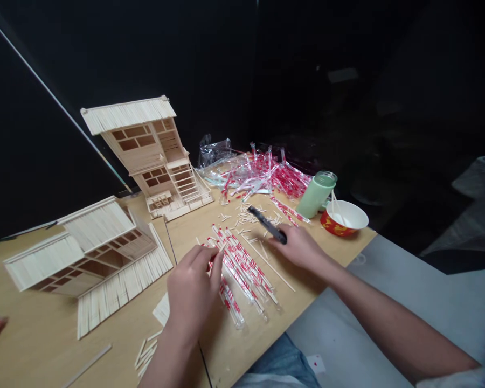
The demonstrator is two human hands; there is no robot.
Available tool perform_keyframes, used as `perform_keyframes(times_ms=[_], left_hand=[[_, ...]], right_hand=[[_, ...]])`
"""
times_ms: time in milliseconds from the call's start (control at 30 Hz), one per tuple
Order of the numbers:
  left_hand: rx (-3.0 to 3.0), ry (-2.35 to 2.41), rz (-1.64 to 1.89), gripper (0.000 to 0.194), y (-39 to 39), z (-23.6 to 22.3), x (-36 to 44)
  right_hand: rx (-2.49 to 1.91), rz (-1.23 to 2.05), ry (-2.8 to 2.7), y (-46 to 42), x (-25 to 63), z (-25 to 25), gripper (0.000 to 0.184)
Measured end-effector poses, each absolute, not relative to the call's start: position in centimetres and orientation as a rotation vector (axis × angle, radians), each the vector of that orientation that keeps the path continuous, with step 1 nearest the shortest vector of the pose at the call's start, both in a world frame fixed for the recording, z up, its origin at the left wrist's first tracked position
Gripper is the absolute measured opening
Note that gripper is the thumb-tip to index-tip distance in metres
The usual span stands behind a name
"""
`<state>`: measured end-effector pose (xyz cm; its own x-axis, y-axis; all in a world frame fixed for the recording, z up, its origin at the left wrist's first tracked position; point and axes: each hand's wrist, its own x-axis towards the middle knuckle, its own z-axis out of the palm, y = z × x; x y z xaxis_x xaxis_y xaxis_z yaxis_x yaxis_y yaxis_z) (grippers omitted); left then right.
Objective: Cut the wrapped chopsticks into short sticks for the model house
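Observation:
My left hand (194,288) is closed in a pinch on a short, pale wooden stick (223,248), of which only the tip shows. Beneath and beside it lie several chopsticks in clear and red printed wrappers (242,264). Farther right, my right hand (301,247) is wrapped round a slim dark hand tool (267,222), its far end pointing up and left; the exact kind is hard to make out. Short cut stick pieces (244,215) are scattered under and beyond the tool. One bare long stick (272,268) lies between my hands.
Two wooden model houses, one two-storeyed (145,156) and one low (101,242), stand at the left. Torn wrappers (267,172) are heaped at the back. A green jar (317,194) and a red-and-white bowl (343,218) holding chopsticks stand near the table's right edge.

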<state>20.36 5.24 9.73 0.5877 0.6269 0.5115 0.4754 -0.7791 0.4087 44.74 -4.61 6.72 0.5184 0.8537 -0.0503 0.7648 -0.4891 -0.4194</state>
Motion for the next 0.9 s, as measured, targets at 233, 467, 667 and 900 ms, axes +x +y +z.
perform_keyframes(times_ms=[233, 467, 667, 900], left_hand=[[2.397, 0.941, 0.94, 0.021, 3.5, 8.9, 16.8], [2.472, 1.409, 0.355, 0.02, -0.4, 7.1, 7.3], [2.403, 1.648, 0.227, 0.024, -2.4, 5.4, 3.5], [1.96, 1.363, 0.939, 0.017, -1.9, 5.2, 5.0]], right_hand=[[-2.637, 0.162, -1.243, 1.6, 46.9, 5.1, 0.029], [-2.737, 0.183, -1.385, 1.8, 45.6, 4.2, 0.03], [-2.558, 0.079, -1.4, 0.2, 43.0, 5.9, 0.018], [-1.453, 1.195, -0.917, -4.2, 31.8, 8.7, 0.032]])
